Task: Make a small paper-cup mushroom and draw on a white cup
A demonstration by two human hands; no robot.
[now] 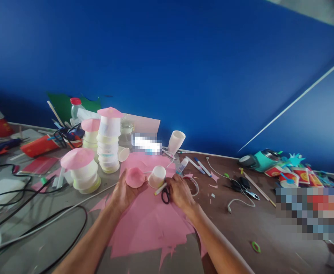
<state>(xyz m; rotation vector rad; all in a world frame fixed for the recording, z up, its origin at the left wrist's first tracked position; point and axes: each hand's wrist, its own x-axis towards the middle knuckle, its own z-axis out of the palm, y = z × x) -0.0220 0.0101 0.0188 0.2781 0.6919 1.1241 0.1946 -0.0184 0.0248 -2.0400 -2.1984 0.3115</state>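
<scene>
My left hand [123, 194] is closed round a round, shallow pink paper piece [135, 177], held over the pink paper sheets [152, 232]. Close to its right, a white paper cup [157, 177] rests on the paper. Black-handled scissors [166, 195] show at the fingertips of my right hand [181, 194], whose fingers are curled on them; their blades are hidden. A white marker-like stick with a yellow end [160, 189] lies between the cup and the scissors.
Towers of stacked white cups [109, 146] with pink cone roofs stand left, beside a shorter one [83, 173]. Cables [78, 207] cross the left side. Pens [202, 167], a small glue bottle [182, 166] and a teal container [265, 160] lie right. A blue wall [167, 68] rises behind.
</scene>
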